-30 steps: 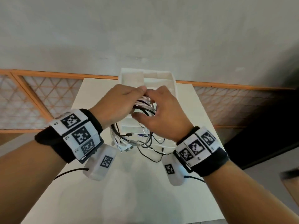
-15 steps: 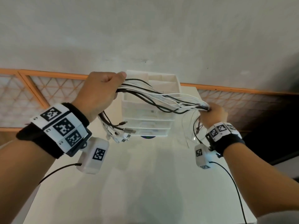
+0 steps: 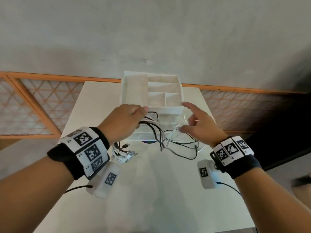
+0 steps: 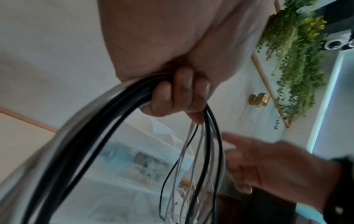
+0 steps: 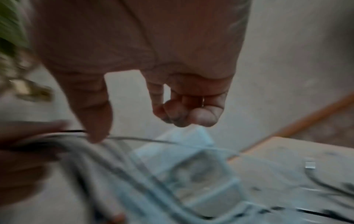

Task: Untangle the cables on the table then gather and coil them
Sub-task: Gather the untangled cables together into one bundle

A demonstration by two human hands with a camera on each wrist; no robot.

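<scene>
My left hand grips a bundle of black and white cables in its fist, held above the white table. In the left wrist view its fingers curl round the cable bundle. From the fist the cables droop to the right, and their slack ends lie on the table. Plug ends dangle below my left wrist. My right hand hovers just right of the cables with fingers spread and holds nothing. In the blurred right wrist view the right hand has nothing in its fingers.
A white drawer organizer with open top compartments stands at the back of the table, right behind both hands. A grey wall and an orange-framed lattice panel lie beyond. Bare tabletop stretches toward me.
The cables were stretched between both hands. My right hand has let go and come back toward the middle. My left hand has dropped lower, and the cables now hang slack onto the table.
</scene>
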